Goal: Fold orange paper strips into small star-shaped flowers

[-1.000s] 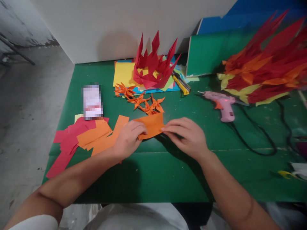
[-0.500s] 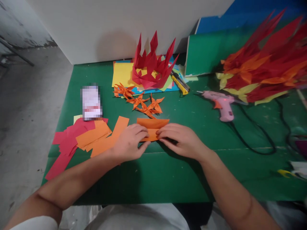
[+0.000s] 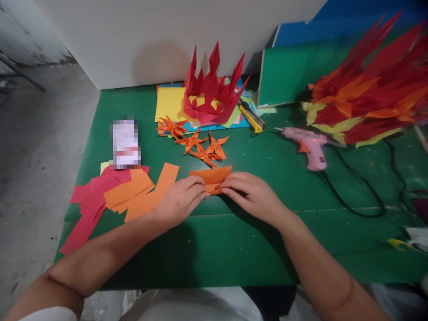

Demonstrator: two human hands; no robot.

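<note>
Both hands grip a folded piece of orange paper [image 3: 212, 176] just above the green table. My left hand [image 3: 182, 196] pinches its left end between thumb and fingers. At the right end, my right hand [image 3: 252, 191] closes its fingertips on the near fold. The far flap of the paper stands up, while its lower edge is partly covered by my fingers. Several folded orange paper flowers [image 3: 205, 154] lie just beyond it. Close to my left wrist are loose orange paper strips [image 3: 130, 191], overlapping red paper strips [image 3: 87, 220].
A blurred-out phone [image 3: 126, 142] lies at the left. Behind stands a red paper crown [image 3: 210, 98] on coloured sheets [image 3: 170, 102], beside a yellow utility knife [image 3: 252, 118]. To the right are a pink glue gun [image 3: 312, 145], its black cord [image 3: 351, 209] and a large red-orange paper piece [image 3: 368, 98].
The orange paper has tilted slightly, its right end a little higher, and its near edge is folded further in. My left thumb has moved up against the paper.
</note>
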